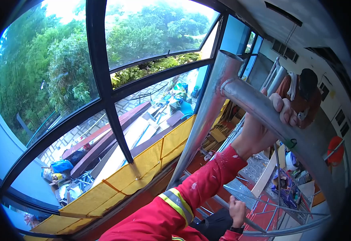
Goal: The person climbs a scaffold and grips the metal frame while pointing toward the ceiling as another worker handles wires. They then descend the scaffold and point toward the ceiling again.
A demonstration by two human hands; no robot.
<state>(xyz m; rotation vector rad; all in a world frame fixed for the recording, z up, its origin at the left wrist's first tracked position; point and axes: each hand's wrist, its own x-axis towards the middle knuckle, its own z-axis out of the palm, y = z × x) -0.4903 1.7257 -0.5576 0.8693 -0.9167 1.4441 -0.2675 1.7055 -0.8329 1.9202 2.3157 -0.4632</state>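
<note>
My left hand [270, 120], in a red sleeve with a reflective band, is wrapped round the upper curved grey metal pipe [252, 98] of a scaffold frame. Its fingers come over the far side. The curved pipe joins an upright pipe [207, 108] with an open top end. A green tie [291, 143] is round the curve just beyond the hand. Lower down, my right hand [237, 211], with a dark band at the wrist, is closed round a thinner slanting tube [252, 225], its thumb pointing up.
Black-framed windows [111, 96] fill the left side, above a yellow sheet barrier [143, 168]. Another person [300, 94] is beyond the pipe at the right. Below are a perforated metal platform [256, 170], scaffold braces, a purple box [285, 188] and a red helmet-like object [335, 150].
</note>
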